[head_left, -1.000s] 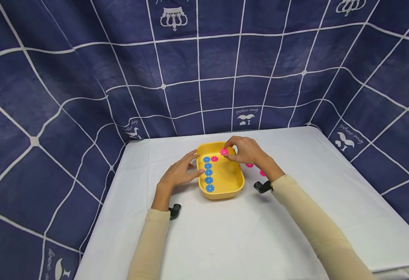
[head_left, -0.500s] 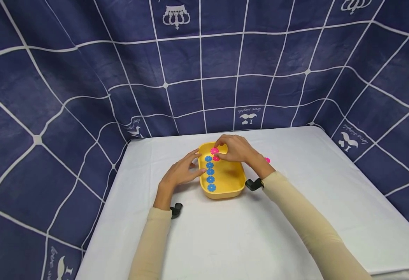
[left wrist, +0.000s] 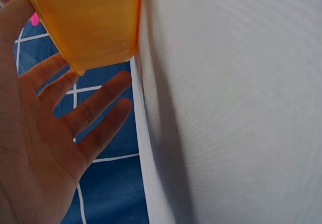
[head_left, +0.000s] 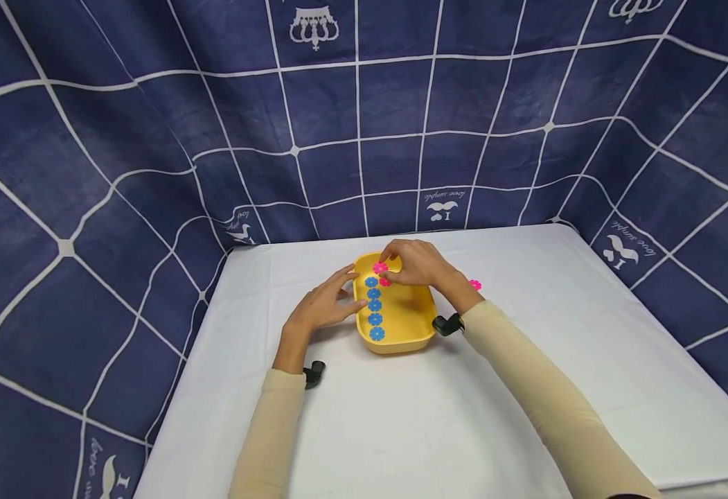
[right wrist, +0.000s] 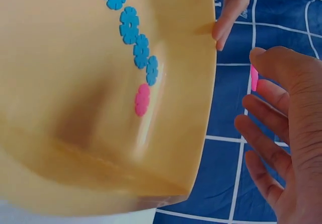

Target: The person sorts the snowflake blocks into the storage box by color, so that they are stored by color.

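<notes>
Along the left edge of the white-covered counter [head_left: 401, 430], a dark blue curtain [head_left: 388, 104] with a white grid hangs and carries on behind the far edge and round to the right. A beige left sleeve [head_left: 267, 436] comes in over the near edge, left of its middle, with a black wrist device [head_left: 314, 374] above the cuff. The left hand [head_left: 325, 301] stands at the left side of a yellow tray [head_left: 404, 322], its fingers spread and mostly straight, the thumb reaching over the tray's rim. The tray sits in the counter's far half, near the middle of the far edge but back from it. Inside, along its left wall, five blue flower pieces [head_left: 376, 307] form a column running toward the far edge; just right of the column's far end lies a pink flower piece [head_left: 385, 281], partly hidden by the right hand [head_left: 420, 262]. That hand hangs over the tray's far part, thumb and index finger pinching a second pink piece [head_left: 379, 267], its other fingers loosely bent and apart. A second wrist device [head_left: 447, 324] sits by the tray's right side; farther toward the counter's right edge lies a loose pink piece [head_left: 475, 285], beyond the right sleeve [head_left: 544, 395]
</notes>
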The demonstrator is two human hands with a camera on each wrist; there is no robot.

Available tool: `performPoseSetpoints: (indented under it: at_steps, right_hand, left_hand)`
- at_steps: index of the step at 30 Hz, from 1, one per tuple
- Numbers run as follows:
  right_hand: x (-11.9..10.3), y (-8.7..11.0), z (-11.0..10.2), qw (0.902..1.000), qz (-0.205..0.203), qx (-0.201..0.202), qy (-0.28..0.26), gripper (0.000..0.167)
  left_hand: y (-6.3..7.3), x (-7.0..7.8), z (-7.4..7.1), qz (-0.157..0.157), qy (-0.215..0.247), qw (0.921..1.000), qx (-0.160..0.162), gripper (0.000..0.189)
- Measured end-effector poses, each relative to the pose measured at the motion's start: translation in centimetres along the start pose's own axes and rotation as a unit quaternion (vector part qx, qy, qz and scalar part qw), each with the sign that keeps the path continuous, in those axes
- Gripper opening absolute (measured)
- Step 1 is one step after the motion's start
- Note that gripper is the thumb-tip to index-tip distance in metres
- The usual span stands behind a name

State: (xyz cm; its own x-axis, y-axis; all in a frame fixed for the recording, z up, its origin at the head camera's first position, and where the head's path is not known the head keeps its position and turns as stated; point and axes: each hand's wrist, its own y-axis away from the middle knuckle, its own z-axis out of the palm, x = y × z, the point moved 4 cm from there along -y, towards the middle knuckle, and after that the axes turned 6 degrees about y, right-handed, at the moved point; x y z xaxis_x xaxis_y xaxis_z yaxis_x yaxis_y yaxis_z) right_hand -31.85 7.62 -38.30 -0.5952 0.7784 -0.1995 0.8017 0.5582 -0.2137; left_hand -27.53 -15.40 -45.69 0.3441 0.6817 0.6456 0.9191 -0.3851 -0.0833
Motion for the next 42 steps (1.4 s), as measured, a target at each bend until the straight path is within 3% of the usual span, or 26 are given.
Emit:
performPoseSetpoints:
  at_steps: [9,29,42]
  right_hand:
    - [0.7,-0.8,1.4,0.9994,0.023,-0.024,-0.003,0.038]
    - [1.8,-0.9,4.3,0.9870,0.083,-0.136,0.017,0.037]
    - [1.4,-1.1,5.1,0.9805,0.068,-0.165,0.081,0.040]
  left_hand:
    - [0.2,0.1,-0.1,0.001,0.003,1.0000,-0.004,0.077]
    - [0.2,-0.1,-0.2,0.005,0.000,1.0000,-0.005,0.081]
    - [0.1,0.0,-0.3,0.009,-0.002,1.0000,-0.002,0.078]
